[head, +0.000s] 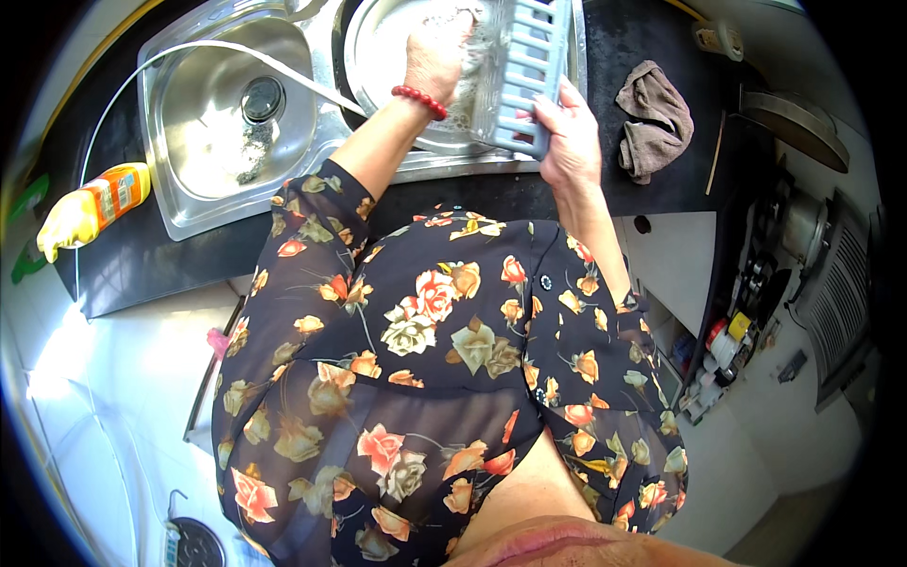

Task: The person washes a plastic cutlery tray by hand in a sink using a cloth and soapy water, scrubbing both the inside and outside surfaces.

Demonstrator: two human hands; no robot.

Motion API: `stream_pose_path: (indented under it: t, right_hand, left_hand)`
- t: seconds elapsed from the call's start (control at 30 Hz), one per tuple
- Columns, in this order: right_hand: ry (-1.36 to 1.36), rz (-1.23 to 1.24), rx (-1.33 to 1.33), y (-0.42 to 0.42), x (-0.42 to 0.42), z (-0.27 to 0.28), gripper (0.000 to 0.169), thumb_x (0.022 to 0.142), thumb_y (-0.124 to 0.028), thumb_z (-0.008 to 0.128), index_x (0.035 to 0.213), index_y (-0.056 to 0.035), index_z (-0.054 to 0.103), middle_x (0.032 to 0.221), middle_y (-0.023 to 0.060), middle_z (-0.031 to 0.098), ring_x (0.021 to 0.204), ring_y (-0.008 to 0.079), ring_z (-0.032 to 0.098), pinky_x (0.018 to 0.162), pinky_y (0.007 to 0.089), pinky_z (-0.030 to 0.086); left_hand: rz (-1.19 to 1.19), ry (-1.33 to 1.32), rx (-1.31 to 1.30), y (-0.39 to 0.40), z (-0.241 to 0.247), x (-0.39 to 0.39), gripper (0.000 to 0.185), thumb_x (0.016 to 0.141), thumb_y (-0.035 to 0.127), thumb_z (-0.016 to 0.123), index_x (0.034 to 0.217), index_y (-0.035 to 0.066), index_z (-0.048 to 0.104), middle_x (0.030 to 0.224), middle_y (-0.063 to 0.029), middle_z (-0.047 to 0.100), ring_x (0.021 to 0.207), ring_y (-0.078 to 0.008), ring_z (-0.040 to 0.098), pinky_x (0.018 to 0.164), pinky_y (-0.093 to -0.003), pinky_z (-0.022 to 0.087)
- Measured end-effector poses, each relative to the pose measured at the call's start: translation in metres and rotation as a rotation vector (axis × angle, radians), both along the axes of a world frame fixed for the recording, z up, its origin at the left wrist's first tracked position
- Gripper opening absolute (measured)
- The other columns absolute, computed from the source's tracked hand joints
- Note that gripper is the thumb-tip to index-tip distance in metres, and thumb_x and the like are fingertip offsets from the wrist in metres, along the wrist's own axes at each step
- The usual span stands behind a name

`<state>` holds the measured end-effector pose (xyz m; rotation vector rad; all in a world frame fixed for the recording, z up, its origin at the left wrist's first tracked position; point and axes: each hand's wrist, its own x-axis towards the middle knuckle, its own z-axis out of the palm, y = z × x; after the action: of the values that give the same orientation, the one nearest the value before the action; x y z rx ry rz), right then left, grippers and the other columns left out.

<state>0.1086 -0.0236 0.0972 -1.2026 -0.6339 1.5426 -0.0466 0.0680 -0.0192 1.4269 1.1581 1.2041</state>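
My right hand [572, 135] grips the lower end of a blue-grey slatted plastic rack [535, 67], which is tilted up on its side over a round metal basin [354, 85]. Soapy water and foam [464, 106] show inside the basin, which sits in the right bowl of a stainless steel sink [453, 167]. To the left of the rack, my left hand [434, 60] reaches into the basin, a red bead bracelet [419, 99] on its wrist. Suds and glare blur its fingers, so I cannot tell whether they hold anything.
A white hose [212, 44] arches over the left sink bowl [202, 170], where a dark mesh-like scrap [256, 145] lies near the drain strainer [262, 99]. An orange-yellow bottle [106, 202] lies on the black counter's left. Rightward are a crumpled brown cloth [655, 117], a thin stick [716, 152] and a round pan [797, 124].
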Motion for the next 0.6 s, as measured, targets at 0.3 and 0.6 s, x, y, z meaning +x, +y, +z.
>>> stream_pose_path:
  t: [0.3,0.6]
  right_hand:
    - [0.468,-0.128,-0.160,-0.004,0.042,-0.028,0.033,0.095,-0.006,0.045,0.127,0.0025,0.048,0.090,0.0045,0.061,0.064,0.0055,0.050,0.054,0.0185,0.047]
    - [0.433,-0.082,-0.159,-0.003,0.047,-0.060,0.034,0.096,-0.008,0.044,0.127,0.0048,0.048,0.105,0.0094,0.064,0.079,0.0114,0.062,0.060,0.0217,0.047]
  left_hand:
    - [-0.334,0.916,-0.234,0.006,-0.042,-0.027,0.039,0.084,0.004,0.052,0.123,0.009,0.054,0.128,-0.0280,0.048,0.112,-0.0399,0.053,0.095,-0.0432,0.044]
    - [-0.155,0.181,-0.218,0.006,-0.019,-0.050,0.023,0.087,0.014,0.064,0.103,-0.003,0.064,0.091,-0.0090,0.068,0.083,-0.0149,0.065,0.074,-0.0270,0.052]
